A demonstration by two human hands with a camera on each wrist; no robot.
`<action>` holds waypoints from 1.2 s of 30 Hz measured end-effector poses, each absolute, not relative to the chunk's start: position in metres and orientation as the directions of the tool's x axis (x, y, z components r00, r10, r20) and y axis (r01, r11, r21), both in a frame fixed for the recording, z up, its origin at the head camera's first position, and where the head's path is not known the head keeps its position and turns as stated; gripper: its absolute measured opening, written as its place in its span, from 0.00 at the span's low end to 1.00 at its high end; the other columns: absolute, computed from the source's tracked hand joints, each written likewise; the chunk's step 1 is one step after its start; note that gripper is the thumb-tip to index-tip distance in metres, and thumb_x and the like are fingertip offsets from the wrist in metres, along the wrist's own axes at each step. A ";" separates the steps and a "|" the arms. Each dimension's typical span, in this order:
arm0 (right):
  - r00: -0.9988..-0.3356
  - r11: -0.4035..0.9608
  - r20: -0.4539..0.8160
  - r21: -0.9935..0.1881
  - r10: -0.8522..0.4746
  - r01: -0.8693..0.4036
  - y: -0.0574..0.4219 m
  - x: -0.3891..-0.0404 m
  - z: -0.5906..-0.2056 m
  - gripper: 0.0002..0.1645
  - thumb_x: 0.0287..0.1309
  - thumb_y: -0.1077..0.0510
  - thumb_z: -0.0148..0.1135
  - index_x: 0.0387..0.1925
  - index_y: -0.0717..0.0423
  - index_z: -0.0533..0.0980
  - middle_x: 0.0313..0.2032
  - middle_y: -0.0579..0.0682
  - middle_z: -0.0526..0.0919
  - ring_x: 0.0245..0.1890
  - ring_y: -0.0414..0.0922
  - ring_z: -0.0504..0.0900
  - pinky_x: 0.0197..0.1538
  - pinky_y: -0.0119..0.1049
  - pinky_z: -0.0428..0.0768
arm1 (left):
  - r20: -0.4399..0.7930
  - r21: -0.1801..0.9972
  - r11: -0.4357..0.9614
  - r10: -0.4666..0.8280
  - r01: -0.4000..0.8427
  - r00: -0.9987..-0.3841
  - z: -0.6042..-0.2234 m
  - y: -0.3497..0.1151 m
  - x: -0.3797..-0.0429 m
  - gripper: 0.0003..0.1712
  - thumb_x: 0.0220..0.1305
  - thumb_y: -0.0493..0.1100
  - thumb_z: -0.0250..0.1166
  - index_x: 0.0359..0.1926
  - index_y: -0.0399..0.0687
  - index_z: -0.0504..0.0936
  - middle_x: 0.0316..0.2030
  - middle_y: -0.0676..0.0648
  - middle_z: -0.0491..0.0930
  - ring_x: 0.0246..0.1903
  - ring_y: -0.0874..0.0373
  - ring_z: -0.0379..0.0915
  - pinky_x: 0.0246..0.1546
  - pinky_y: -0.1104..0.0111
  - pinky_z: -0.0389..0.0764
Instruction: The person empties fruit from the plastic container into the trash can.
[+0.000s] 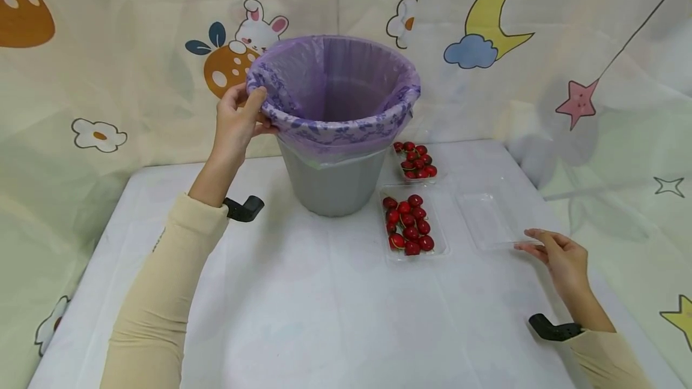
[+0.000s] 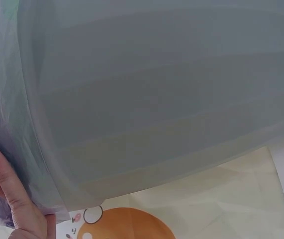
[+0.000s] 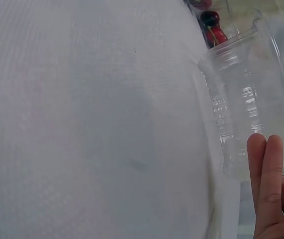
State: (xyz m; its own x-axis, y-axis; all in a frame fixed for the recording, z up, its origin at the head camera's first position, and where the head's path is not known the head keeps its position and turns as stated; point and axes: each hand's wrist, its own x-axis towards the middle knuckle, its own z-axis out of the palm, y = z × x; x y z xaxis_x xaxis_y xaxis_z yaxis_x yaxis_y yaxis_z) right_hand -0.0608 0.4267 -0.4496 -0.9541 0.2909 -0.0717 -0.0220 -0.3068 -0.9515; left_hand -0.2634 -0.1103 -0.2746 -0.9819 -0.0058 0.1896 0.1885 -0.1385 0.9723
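My left hand grips the rim of a grey trash can, its thumb over the edge and its fingers outside. A purple, flower-patterned trash bag lines the can and is folded down over the rim. In the left wrist view the fingers lie against the bag's folded edge beside the can's grey wall. At the right, my right hand pinches the near edge of a clear plastic tray between thumb and fingers. In the right wrist view two straight fingers lie along the outside of that tray.
Right of the can stands a clear tray of red cherries. Behind it is a second tray of cherries, partly hidden by the can. A white cloth covers the table, and a cartoon-printed curtain hangs close behind.
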 end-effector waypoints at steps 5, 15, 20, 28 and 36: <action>-0.959 -0.323 -0.092 -0.946 0.268 0.000 0.427 -0.060 -0.455 0.12 0.68 0.65 0.54 0.38 0.62 0.84 0.37 0.50 0.88 0.30 0.47 0.88 0.40 0.31 0.84 | 0.195 0.971 -0.137 -0.005 0.194 -0.981 -0.275 -0.110 -0.263 0.26 0.69 0.45 0.58 0.62 0.37 0.66 0.40 0.47 0.66 0.21 0.64 0.72 0.24 0.75 0.84; -0.912 -0.194 -0.166 -0.976 0.375 0.098 0.427 -0.058 -0.450 0.06 0.68 0.57 0.57 0.44 0.51 0.76 0.32 0.43 0.86 0.24 0.41 0.85 0.28 0.28 0.85 | 0.200 0.965 -0.171 -0.001 0.197 -0.980 -0.276 -0.111 -0.264 0.24 0.68 0.44 0.59 0.60 0.38 0.67 0.41 0.46 0.66 0.21 0.63 0.72 0.23 0.74 0.84; -0.685 -0.169 -0.236 -0.972 0.689 0.165 0.420 -0.061 -0.438 0.13 0.64 0.54 0.61 0.43 0.48 0.65 0.20 0.41 0.79 0.10 0.37 0.75 0.14 0.26 0.77 | 0.196 0.966 -0.175 0.000 0.193 -0.981 -0.275 -0.110 -0.264 0.22 0.68 0.44 0.59 0.58 0.38 0.68 0.41 0.46 0.66 0.21 0.63 0.72 0.23 0.73 0.84; -0.786 -0.099 -0.114 -0.993 0.607 0.068 0.389 -0.053 -0.417 0.17 0.65 0.56 0.61 0.21 0.58 0.79 0.14 0.46 0.76 0.10 0.39 0.73 0.13 0.25 0.74 | 0.197 0.969 -0.155 0.005 0.194 -0.980 -0.271 -0.108 -0.265 0.24 0.68 0.45 0.59 0.60 0.39 0.68 0.41 0.47 0.66 0.21 0.63 0.72 0.24 0.74 0.84; -0.989 0.478 -0.102 -0.867 0.108 0.142 0.333 -0.059 -0.419 0.23 0.71 0.53 0.52 0.48 0.75 0.73 0.17 0.49 0.79 0.15 0.46 0.78 0.18 0.33 0.78 | 0.175 0.974 -0.148 0.022 0.170 -0.984 -0.272 -0.111 -0.264 0.25 0.68 0.46 0.59 0.61 0.38 0.67 0.41 0.46 0.66 0.20 0.62 0.71 0.24 0.73 0.85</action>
